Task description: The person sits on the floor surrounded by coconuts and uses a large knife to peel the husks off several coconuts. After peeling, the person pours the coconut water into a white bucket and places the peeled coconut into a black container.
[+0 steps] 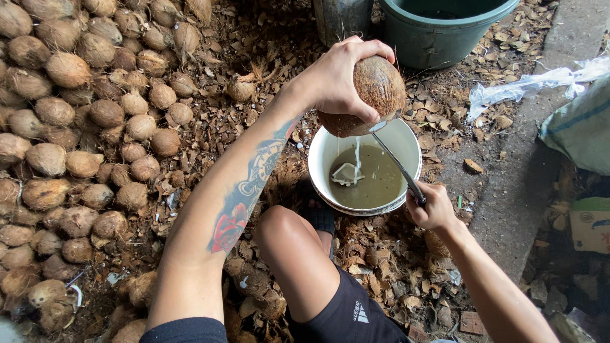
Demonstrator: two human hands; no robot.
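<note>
Head view looked straight down at a squatting person's arms and bare knee (pixel 289 244). Far left: big pile of husked coconuts (pixel 82 121), brown and fibrous, stacked from the top edge down to the lower left corner. Ground between pile and person was covered in husk scraps (pixel 254 57) and shell chips. Left arm (pixel 235 203) ran up from the bottom edge, tattooed along the forearm, red and blue ink. Left hand (pixel 333 79) was clamped over the top of one coconut (pixel 378 92), fingers wrapped round its upper side, thumb on the near side, holding it just above a white bowl (pixel 406 143). Thin stream of water fell from the underside of the coconut into the bowl. Bowl sat on the scraps, partly filled with cloudy greenish liquid, a pale reflection on its surface. Bowl looked nested in a second rim, hard to tell. Right hand (pixel 432 206) was fisted round the handle of a long blade (pixel 397 162), low at the bowl's right rim; blade slanted up-left over the bowl, tip touching the bottom of the coconut. Above, at the top edge: a grey metal can (pixel 343 19) and a green tub (pixel 438 32), side by side, well apart from the bowl. Right of those: crumpled clear plastic (pixel 540 82), a concrete strip (pixel 515 178), a pale sack (pixel 581 127), and a cardboard box (pixel 591 222) at the right edge. Black shorts (pixel 346 311) showed at the bottom.
</note>
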